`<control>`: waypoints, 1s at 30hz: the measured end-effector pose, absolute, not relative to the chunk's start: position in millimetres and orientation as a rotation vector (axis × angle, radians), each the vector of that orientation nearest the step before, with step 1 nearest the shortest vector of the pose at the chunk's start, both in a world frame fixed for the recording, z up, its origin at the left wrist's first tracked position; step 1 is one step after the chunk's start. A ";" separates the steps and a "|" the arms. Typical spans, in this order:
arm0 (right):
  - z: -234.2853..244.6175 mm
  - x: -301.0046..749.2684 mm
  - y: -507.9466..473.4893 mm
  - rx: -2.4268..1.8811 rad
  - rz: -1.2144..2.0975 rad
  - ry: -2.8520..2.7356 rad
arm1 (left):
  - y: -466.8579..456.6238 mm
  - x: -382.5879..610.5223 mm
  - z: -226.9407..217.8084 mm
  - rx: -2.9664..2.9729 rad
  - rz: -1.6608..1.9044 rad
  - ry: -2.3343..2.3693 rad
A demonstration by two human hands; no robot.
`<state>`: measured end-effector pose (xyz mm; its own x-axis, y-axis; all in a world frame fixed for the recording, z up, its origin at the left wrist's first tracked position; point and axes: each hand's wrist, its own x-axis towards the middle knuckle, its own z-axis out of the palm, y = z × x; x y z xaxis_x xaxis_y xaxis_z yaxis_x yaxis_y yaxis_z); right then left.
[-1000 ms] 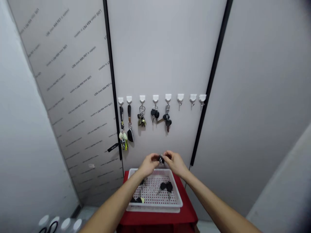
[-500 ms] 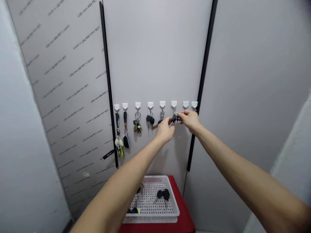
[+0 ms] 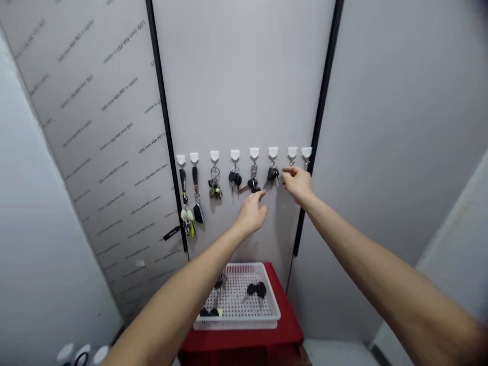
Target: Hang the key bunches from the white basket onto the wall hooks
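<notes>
A bunch of black-headed keys [image 3: 272, 174] hangs from a white hook [image 3: 273, 152] on the wall panel. Just right of it is my right hand [image 3: 298, 184], its fingertips a little apart and clear of the keys. Lower left of that bunch, my left hand [image 3: 252, 211] is empty, thumb and fingers parted. Its fingertips come close to another key bunch [image 3: 252, 184] on the neighbouring hook and partly overlap it in view. Farther left hang more black keys [image 3: 235, 178] and a ring with greenish-gold charms [image 3: 215, 188].
At the far left hang a strap with a black fob [image 3: 198, 212] and a strap with pale and yellow charms [image 3: 188, 218]. Below, a white perforated basket [image 3: 244, 323] holds loose black keys [image 3: 256, 290] on a red-covered stand [image 3: 285, 333]. Black strips [image 3: 324, 91] edge the panel.
Both hands have come off the black-headed keys, which now hang freely from their hook. My left hand has moved down and left; the camera view has shifted slightly.
</notes>
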<state>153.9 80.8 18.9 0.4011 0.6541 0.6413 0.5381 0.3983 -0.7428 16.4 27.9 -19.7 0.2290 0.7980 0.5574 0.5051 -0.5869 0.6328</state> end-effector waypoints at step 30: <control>-205.3 93.6 1.6 -1.696 -0.076 -2.738 | -13.9 -45.5 -231.3 2.072 0.621 1.507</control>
<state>93.6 1.6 -205.3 -0.4433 0.8953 -0.0431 0.8916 0.4454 0.0819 -45.5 -13.9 -231.3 0.2829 0.9565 0.0708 0.7286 -0.2624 0.6327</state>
